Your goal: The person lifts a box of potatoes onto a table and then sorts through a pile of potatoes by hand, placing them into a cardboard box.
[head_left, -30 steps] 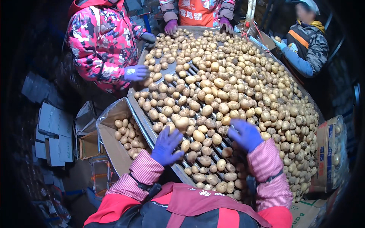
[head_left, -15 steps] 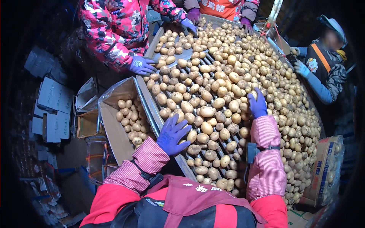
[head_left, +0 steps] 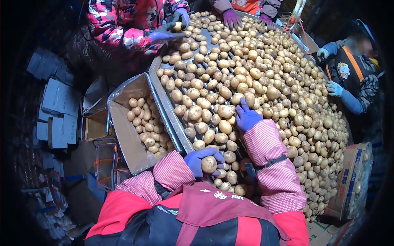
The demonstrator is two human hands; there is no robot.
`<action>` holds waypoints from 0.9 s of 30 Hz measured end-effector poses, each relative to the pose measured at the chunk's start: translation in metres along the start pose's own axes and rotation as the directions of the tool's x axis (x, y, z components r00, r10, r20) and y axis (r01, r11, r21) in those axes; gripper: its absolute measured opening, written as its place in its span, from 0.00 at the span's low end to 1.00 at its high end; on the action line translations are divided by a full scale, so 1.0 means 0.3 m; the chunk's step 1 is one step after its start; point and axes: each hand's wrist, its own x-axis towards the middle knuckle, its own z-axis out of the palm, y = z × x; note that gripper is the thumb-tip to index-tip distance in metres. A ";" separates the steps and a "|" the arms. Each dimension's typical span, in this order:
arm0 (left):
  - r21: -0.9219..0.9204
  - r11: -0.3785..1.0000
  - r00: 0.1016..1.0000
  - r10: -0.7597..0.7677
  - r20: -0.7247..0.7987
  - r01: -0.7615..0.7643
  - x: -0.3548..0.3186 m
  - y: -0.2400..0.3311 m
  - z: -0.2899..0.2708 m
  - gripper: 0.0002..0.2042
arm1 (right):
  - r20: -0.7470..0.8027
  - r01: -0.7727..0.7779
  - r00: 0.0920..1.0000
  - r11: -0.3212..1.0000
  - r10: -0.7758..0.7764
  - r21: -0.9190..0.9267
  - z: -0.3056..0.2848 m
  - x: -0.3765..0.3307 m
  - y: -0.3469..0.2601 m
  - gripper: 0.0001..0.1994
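My left hand [head_left: 197,161], in a purple glove, is closed round a potato [head_left: 209,165] at the near edge of the sorting table [head_left: 179,131]. Farther in, my right hand [head_left: 248,117], gloved the same, reaches over the heap of potatoes [head_left: 287,102]. Its fingers are stretched forward and touch the potatoes; its palm side is hidden. Loose potatoes lie over the metal rollers around both hands.
Left of the table stands a lined cardboard box [head_left: 131,139] part filled with potatoes. Flat cartons [head_left: 61,102] are stacked beyond it. Co-workers' gloved hands [head_left: 232,19] work along the far and right sides. A bulging carton [head_left: 349,180] stands at the right.
My left hand has come back toward me and closed on a potato. My right hand has moved left over the heap. The co-worker at far left now holds a potato.
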 end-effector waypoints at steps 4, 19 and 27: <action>0.351 0.916 0.977 0.212 -0.014 -0.194 -0.059 0.033 0.036 0.16 | 0.011 0.000 1.000 0.999 -0.001 0.054 0.034 0.083 0.071 0.24; 0.670 -0.710 0.957 0.289 -0.005 0.218 0.199 0.122 0.151 0.27 | -0.461 0.204 0.887 0.922 -0.031 0.329 0.158 -0.269 0.285 0.11; 0.992 0.110 0.998 0.021 0.057 -0.059 0.077 0.106 0.142 0.29 | -0.358 0.280 0.933 0.691 -0.033 0.667 0.225 -0.530 -0.086 0.40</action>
